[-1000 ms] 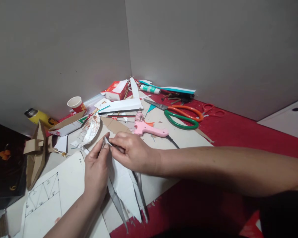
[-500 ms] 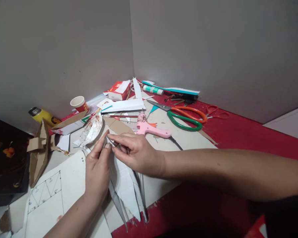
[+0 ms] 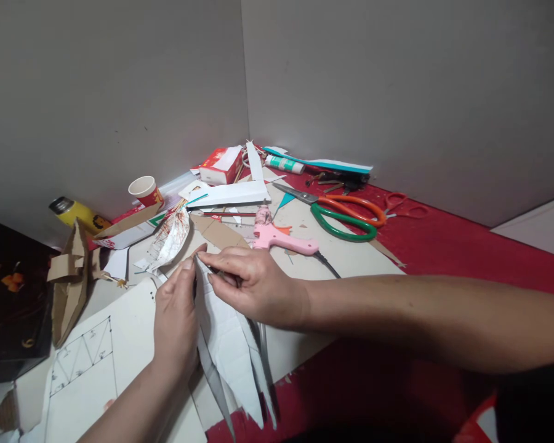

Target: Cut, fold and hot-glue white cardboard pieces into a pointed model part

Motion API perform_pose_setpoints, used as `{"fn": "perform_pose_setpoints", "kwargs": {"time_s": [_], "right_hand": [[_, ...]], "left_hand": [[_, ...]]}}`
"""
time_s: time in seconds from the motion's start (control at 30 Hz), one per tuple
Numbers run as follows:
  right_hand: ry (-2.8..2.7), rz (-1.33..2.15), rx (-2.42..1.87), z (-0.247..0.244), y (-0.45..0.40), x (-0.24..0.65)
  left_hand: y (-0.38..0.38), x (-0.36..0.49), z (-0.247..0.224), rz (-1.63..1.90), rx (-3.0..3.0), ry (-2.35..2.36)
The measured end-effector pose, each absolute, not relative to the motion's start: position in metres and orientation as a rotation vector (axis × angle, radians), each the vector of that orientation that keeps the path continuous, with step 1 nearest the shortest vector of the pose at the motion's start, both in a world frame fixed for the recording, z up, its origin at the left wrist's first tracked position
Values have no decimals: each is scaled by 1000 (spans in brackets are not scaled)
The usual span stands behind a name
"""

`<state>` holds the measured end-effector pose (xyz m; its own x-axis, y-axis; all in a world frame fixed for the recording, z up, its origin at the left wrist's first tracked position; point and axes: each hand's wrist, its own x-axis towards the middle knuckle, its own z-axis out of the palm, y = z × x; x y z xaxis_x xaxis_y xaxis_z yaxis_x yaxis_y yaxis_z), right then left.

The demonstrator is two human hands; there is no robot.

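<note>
A long white folded paper piece [image 3: 228,351] with pointed ends hangs down from both my hands toward the table's front edge. My left hand [image 3: 178,307] grips its narrow top end from the left, thumb and fingers pressed together. From the right, my right hand [image 3: 258,283] pinches the same tip, its index finger meeting my left fingertips. The exact point of contact is partly hidden by the fingers. Just beyond my right hand lies a pink glue gun [image 3: 286,240] on the board.
Behind lie large scissors with orange and green handles [image 3: 344,231], a glue tube [image 3: 284,163], a red box [image 3: 219,165] and white strips. At left are a paper cup [image 3: 146,191], yellow bottle [image 3: 78,215], cardboard piece [image 3: 69,289], black box [image 3: 13,307] and drawing sheet [image 3: 133,344].
My left thumb has straightened and shifted slightly left, showing more of the white paper's top. The paper's lower ends have moved a little downward. My right hand stays at the tip.
</note>
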<state>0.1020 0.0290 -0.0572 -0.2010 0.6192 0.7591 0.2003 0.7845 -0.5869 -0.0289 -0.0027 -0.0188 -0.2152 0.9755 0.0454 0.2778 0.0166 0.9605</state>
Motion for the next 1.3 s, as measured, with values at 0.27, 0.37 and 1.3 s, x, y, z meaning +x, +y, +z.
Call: {"fn": "perform_pose_setpoints", "kwargs": {"time_s": [0.27, 0.37, 1.3], "right_hand": [[-1765, 390, -583, -63, 29, 100], [-1786, 389, -575, -64, 29, 100], [-1512, 1766, -651, -25, 57, 117]], "left_hand": [[-4, -27, -22, 1182, 1294, 1606], [-3, -26, -24, 1196, 1281, 1598], [4, -34, -13, 1286, 1115, 1327]]}}
